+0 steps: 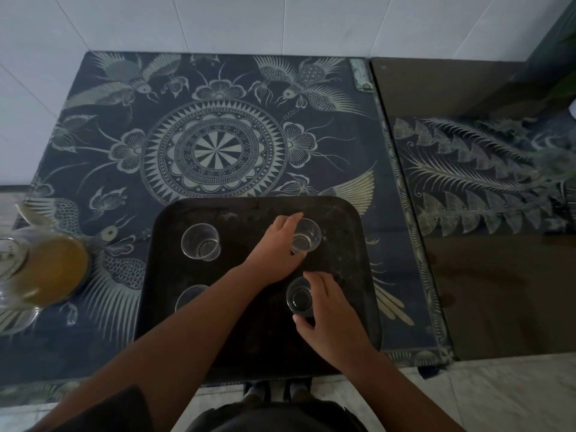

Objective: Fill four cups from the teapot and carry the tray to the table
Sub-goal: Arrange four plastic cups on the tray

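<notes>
A dark square tray [349,219] lies on the patterned counter near its front edge. Several clear, empty glass cups stand on it. My left hand [277,247] grips the far right cup [307,235] from its left side. My right hand [327,319] wraps around the near right cup [300,297]. The far left cup [201,242] stands free. The near left cup [190,296] is partly hidden behind my left forearm. A glass teapot [37,269] holding amber tea sits at the left edge, off the tray.
The counter carries a dark blue cloth with pale bird and mandala patterns [215,151] under glass. A second glass-topped surface [486,182] adjoins on the right. White tiled wall [218,23] rises behind. Light floor [483,394] and my feet show below.
</notes>
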A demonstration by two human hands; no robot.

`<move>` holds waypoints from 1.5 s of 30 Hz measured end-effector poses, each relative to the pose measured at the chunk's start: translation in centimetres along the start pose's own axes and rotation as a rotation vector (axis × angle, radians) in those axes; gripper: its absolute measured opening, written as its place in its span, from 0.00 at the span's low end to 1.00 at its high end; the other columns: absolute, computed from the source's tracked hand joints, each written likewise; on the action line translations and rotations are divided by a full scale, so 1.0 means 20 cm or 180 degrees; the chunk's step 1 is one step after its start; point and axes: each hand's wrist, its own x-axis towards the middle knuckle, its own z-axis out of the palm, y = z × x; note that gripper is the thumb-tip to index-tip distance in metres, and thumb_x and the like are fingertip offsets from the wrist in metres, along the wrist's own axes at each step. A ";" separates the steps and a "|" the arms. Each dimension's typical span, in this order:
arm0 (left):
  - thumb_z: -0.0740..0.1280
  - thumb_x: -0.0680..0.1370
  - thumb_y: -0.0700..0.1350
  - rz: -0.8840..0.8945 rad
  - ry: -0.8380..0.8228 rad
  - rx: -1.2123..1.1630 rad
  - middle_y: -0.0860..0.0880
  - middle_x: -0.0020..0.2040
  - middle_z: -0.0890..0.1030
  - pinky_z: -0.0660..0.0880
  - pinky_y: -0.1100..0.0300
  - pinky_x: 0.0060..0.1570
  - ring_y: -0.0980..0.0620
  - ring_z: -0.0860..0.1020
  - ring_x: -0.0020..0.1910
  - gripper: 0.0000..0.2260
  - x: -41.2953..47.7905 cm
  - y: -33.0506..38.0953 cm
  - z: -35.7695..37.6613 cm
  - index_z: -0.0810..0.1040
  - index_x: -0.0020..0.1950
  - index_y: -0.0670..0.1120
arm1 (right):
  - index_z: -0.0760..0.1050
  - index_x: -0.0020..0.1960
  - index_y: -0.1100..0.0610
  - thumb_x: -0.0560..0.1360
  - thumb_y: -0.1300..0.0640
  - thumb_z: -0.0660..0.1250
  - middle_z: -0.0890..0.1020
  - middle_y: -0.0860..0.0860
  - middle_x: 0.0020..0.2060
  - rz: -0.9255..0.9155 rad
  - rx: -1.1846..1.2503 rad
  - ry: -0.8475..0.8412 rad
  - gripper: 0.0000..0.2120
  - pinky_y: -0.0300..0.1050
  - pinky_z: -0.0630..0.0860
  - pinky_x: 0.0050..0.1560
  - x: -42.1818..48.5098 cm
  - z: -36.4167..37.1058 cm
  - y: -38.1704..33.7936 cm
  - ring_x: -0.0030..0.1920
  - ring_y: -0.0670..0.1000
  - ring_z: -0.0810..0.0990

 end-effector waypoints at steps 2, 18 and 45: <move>0.72 0.77 0.44 -0.0011 0.0021 -0.0008 0.47 0.75 0.66 0.67 0.61 0.66 0.48 0.69 0.72 0.37 0.00 0.00 0.00 0.58 0.82 0.47 | 0.61 0.75 0.53 0.73 0.47 0.71 0.68 0.48 0.69 -0.0012 0.0024 -0.0005 0.36 0.37 0.74 0.62 0.00 0.00 0.00 0.69 0.45 0.69; 0.73 0.78 0.47 -0.0185 -0.0062 0.0173 0.45 0.79 0.61 0.65 0.53 0.73 0.46 0.64 0.77 0.42 -0.10 0.00 -0.05 0.50 0.83 0.48 | 0.61 0.75 0.52 0.73 0.44 0.70 0.65 0.48 0.70 -0.0282 0.0013 0.0004 0.35 0.39 0.74 0.63 0.01 -0.04 -0.01 0.70 0.47 0.67; 0.68 0.81 0.50 0.0041 0.0445 0.0805 0.45 0.75 0.69 0.69 0.50 0.73 0.46 0.69 0.74 0.28 -0.70 -0.05 -0.33 0.65 0.79 0.45 | 0.68 0.70 0.55 0.76 0.45 0.68 0.71 0.53 0.66 -0.0265 -0.0612 0.0452 0.27 0.52 0.76 0.61 0.00 -0.21 -0.35 0.66 0.53 0.70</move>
